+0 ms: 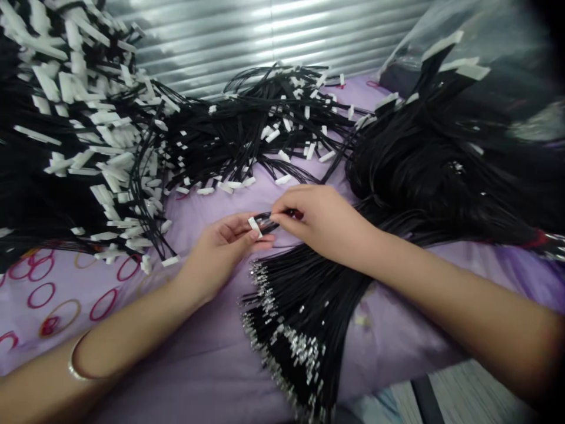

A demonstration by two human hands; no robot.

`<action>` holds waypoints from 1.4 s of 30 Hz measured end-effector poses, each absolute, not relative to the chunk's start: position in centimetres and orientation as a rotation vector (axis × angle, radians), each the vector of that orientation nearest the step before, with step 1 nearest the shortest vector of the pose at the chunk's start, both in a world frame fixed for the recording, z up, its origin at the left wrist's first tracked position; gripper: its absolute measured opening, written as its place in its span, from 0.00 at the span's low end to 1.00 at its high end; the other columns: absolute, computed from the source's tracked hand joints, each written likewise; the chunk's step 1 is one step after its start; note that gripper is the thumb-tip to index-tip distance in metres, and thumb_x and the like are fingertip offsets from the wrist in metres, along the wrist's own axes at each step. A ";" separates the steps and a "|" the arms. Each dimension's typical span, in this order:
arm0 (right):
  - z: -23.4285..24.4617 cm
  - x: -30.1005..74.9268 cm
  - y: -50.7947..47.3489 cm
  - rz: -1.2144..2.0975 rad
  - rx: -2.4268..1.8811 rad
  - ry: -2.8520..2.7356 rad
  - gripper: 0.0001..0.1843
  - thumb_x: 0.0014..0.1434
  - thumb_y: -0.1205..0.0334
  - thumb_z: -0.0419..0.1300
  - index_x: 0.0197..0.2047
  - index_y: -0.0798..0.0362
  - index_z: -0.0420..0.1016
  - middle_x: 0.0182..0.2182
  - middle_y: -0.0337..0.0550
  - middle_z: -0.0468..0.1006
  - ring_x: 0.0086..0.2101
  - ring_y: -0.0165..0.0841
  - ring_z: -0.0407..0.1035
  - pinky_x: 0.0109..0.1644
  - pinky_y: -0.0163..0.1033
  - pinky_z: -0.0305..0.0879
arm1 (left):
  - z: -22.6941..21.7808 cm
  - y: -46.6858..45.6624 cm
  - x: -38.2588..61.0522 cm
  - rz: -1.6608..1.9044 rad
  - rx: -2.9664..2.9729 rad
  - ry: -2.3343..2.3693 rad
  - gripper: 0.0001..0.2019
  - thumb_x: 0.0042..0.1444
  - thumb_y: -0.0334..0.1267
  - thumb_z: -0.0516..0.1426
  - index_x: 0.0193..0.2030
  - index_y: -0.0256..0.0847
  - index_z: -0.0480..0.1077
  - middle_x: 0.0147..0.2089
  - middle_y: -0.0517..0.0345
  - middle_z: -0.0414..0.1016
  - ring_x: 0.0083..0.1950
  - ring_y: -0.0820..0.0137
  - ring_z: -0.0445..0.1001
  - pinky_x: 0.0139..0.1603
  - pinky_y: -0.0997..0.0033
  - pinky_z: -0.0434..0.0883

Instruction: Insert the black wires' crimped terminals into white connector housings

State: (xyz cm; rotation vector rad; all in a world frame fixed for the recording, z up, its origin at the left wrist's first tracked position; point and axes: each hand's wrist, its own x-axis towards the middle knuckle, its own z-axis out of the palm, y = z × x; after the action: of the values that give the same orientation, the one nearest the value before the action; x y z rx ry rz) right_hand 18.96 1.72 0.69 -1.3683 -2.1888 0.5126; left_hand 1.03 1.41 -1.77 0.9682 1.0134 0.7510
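My left hand (225, 244) pinches a small white connector (254, 226) between thumb and fingers at the middle of the table. My right hand (320, 221) is closed in a pinch on thin black wires (267, 219) whose ends meet that connector. Just below both hands lies a fanned bundle of black wires with bare metal terminals (291, 330). A silver bracelet (73, 362) sits on my left wrist.
A large heap of finished black wires with white connectors (88, 135) fills the left and back. A thick coil of black wires (424, 165) lies at the right, beside a clear plastic bag (485, 35). Everything rests on a purple cloth (198, 365) with ring patterns.
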 end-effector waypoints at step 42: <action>0.2 19.0 -0.9 0.147 -0.924 -2.363 0.13 0.64 0.70 0.46 0.37 0.57 0.71 0.38 0.42 0.71 0.38 0.30 0.64 0.43 0.38 0.61 | -0.2 1.3 1.7 0.600 1.087 1.030 0.10 0.52 0.24 0.55 0.42 0.32 0.68 0.29 0.63 0.76 0.31 0.81 0.75 0.31 0.89 0.72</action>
State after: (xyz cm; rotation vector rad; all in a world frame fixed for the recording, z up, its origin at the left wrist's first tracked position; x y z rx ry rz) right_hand 18.96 -0.90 0.25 -0.9243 -2.3628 0.1469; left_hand 1.73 1.27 -0.16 1.0870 1.0301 0.5998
